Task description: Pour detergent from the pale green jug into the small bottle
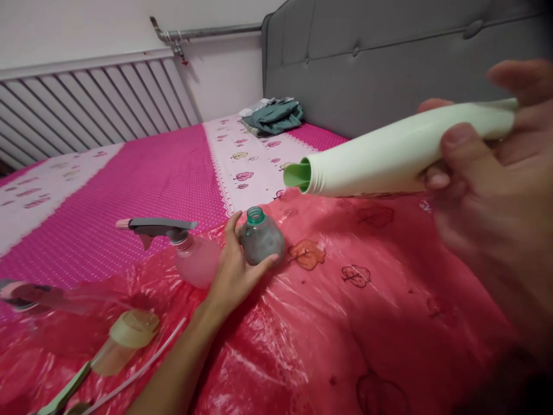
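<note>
In the head view, a small grey bottle [262,239] is held upright by the left hand [239,262]. Its round body is cupped between the thumb and the fingers, which are parted by the bottle's width, and its open green neck is left uncovered. A pale green tube [380,151] is gripped in the right hand [484,150], with the thumb pressed on its side and the fingers curled behind. The tube is held raised and tilted, its open end pointed down and to the left, above and to the right of the bottle.

Just beside the left hand, a pink spray bottle [199,262] is stood on a red plastic sheet [328,346]. Nearer the left edge, a yellowish cup [125,340] is seen tilted, with a thin straw [142,369] beside it. Farther back, folded clothes [274,117] are laid on the bed [168,173], near the grey headboard [389,63].
</note>
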`<state>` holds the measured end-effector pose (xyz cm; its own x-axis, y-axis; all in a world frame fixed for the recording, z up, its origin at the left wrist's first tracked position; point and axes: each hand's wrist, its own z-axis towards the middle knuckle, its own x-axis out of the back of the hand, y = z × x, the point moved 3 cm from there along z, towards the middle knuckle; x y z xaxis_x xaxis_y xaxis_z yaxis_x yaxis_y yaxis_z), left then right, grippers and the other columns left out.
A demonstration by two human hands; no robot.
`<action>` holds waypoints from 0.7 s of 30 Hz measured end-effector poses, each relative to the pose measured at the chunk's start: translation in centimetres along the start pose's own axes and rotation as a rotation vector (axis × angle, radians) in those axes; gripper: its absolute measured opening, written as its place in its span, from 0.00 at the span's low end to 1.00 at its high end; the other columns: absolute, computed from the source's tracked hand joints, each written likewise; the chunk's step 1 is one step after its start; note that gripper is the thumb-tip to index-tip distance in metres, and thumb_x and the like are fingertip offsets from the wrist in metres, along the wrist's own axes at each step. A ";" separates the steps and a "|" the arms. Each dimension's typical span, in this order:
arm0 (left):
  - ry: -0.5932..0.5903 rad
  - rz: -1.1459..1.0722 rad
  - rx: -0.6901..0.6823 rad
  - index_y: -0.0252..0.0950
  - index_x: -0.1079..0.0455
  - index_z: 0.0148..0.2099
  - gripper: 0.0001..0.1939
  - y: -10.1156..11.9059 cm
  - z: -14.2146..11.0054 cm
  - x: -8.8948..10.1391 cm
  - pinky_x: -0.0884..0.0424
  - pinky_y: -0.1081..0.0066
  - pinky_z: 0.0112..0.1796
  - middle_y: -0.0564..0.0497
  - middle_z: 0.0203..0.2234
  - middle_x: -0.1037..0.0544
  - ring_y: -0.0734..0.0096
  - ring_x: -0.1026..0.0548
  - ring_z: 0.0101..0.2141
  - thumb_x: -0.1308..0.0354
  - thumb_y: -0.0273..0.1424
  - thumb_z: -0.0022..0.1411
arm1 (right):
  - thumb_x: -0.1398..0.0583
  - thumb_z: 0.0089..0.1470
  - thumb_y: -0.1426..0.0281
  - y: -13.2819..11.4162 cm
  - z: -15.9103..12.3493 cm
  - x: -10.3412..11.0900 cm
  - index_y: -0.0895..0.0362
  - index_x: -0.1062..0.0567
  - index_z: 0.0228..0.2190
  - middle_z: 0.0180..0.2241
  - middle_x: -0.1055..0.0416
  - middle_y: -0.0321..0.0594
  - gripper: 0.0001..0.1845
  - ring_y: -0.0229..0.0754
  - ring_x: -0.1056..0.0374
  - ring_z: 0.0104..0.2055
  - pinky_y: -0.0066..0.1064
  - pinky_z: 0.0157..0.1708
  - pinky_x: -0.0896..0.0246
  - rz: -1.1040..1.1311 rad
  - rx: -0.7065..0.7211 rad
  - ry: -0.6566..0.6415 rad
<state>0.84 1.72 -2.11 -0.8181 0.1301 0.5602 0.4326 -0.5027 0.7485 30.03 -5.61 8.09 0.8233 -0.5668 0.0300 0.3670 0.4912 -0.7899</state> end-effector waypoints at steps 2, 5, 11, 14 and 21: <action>-0.029 -0.001 -0.003 0.47 0.60 0.72 0.50 -0.2 -0.1 -0.1 0.32 0.48 0.59 0.40 0.63 0.32 0.48 0.30 0.61 0.31 0.41 0.59 | 0.46 0.57 0.54 -0.8 1.5 -0.6 0.55 0.57 0.64 0.60 0.57 0.44 0.42 0.21 0.42 0.57 0.00 0.27 0.51 -0.002 -0.005 -0.022; -0.047 0.036 -0.009 0.45 0.59 0.71 0.50 -0.3 -0.2 -0.1 0.32 0.49 0.59 0.40 0.62 0.32 0.47 0.29 0.60 0.31 0.43 0.59 | 0.50 0.59 0.56 -1.8 3.7 -1.8 0.52 0.56 0.63 0.59 0.55 0.39 0.36 0.09 0.47 0.40 0.00 0.26 0.55 -0.017 -0.048 -0.099; -0.089 0.116 -0.018 0.40 0.51 0.69 0.42 -0.5 -0.3 0.0 0.35 0.49 0.61 0.39 0.64 0.33 0.47 0.31 0.61 0.33 0.42 0.61 | 0.48 0.52 0.54 -1.7 3.7 -2.9 0.44 0.58 0.63 0.58 0.51 0.33 0.41 0.08 0.58 0.28 0.06 0.24 0.61 0.042 -0.156 -0.125; -0.107 0.115 -0.046 0.40 0.51 0.70 0.42 -0.5 -0.3 -0.1 0.38 0.50 0.63 0.39 0.66 0.37 0.47 0.35 0.64 0.34 0.43 0.63 | 0.46 0.47 0.57 -1.0 2.8 -2.9 0.44 0.57 0.64 0.57 0.49 0.36 0.45 0.08 0.53 0.31 0.02 0.24 0.63 0.057 -0.194 -0.106; -0.194 0.084 -0.025 0.41 0.60 0.73 0.47 -0.6 -0.3 -0.2 0.40 0.50 0.65 0.38 0.68 0.40 0.46 0.37 0.66 0.35 0.43 0.64 | 0.42 0.54 0.54 -1.0 1.1 -2.2 0.34 0.54 0.64 0.62 0.63 0.32 0.41 0.24 0.42 0.58 0.01 0.27 0.56 0.014 -0.124 -0.216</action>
<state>0.60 1.76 -2.81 -0.6899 0.2475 0.6803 0.4848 -0.5399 0.6881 28.33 -4.09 9.51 0.9061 -0.3997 0.1385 0.3102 0.4054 -0.8599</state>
